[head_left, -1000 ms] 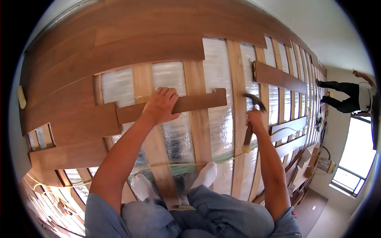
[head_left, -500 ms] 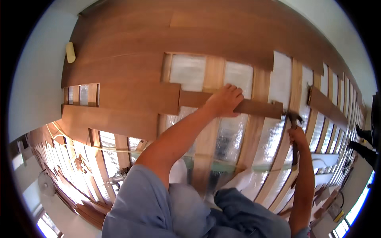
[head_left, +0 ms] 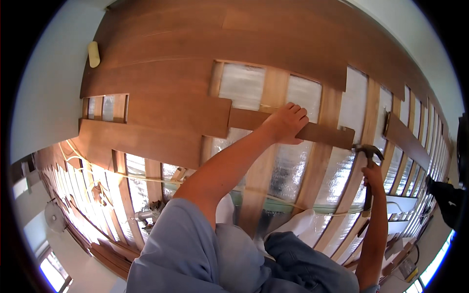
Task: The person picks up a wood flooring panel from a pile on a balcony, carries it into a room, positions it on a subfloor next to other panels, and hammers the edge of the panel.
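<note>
A narrow brown floorboard (head_left: 326,134) lies across pale wooden joists, its left end against a laid plank. Over its middle, my left hand (head_left: 287,123) grips it with the fingers curled over the top. My right hand (head_left: 373,177) is closed round the handle of a claw hammer (head_left: 370,150). The hammer's head is at the right end of the floorboard; whether it touches the wood I cannot tell.
Laid brown planks (head_left: 161,73) cover the far floor. Silvery foil (head_left: 288,163) shows between joists (head_left: 273,90). Another board (head_left: 408,139) lies at right. A yellow hose (head_left: 141,178) and a power tool (head_left: 149,215) lie at left. A dark-clad person's leg (head_left: 449,198) is at the right edge.
The hammer head has shifted slightly right and down beside the board's end. My left hand keeps its hold on the board. The other person's dark legs at the right edge have moved.
</note>
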Demonstrator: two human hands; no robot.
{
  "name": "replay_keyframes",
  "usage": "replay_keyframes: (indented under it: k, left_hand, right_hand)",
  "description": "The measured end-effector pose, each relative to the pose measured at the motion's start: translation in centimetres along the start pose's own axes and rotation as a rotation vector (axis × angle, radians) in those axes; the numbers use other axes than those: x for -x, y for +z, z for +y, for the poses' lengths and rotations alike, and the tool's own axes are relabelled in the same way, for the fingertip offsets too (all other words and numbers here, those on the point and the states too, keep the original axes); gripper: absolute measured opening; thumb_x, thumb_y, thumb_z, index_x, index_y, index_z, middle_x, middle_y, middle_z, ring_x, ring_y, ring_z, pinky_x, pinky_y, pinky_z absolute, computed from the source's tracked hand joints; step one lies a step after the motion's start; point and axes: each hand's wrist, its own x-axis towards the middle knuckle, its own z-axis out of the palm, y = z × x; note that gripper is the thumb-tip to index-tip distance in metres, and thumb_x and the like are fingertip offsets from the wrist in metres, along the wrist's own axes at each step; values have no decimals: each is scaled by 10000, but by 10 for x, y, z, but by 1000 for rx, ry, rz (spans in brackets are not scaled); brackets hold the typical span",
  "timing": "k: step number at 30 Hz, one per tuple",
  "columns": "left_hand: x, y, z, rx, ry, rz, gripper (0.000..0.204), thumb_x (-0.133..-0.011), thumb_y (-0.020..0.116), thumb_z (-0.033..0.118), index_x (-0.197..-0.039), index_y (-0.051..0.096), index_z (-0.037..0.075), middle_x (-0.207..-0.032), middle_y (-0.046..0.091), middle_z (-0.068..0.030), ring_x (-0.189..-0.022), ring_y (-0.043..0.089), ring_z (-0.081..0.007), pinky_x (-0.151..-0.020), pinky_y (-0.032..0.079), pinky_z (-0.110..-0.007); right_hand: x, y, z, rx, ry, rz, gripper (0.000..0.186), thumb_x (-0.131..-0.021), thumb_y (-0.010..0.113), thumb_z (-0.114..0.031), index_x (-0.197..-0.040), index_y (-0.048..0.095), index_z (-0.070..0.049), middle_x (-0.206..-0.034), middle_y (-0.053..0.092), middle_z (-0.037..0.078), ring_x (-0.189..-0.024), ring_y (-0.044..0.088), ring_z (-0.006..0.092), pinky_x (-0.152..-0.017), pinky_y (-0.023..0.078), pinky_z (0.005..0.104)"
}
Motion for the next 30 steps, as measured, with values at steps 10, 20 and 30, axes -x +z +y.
replay_keyframes:
  k: [10,20,30]
  left_hand:
    - [5,6,-2,21,-12,-8,529,-703,812,439,-1019,645,49,-1105,595,-98,-1077,552,-287,-998,422,-399]
    - [4,4,-1,-7,-35,-37,525,-733,801,452,-1030,644,48,-1102,597,-102,-1085,546,-290,-1006,413,-397]
    - [2,11,16,-9,-98,30,508,-739,809,442,-1039,649,65,-1102,588,-107,-1082,542,-283,-990,421,-402]
  right_hand:
    - [3,4,-18,-105,113,-150,140,-860,626,-118,-896,499,-70,-591,477,3,-417,465,117,-387,431,298]
    - [3,16,-25,-150,86,-123,109,-892,623,-138,-868,525,-99,-630,482,-9,-455,477,118,-412,435,271]
    - [37,19,-19,-230,175,-88,184,-893,657,-166,-894,482,-109,-628,455,-22,-453,445,95,-402,419,276]
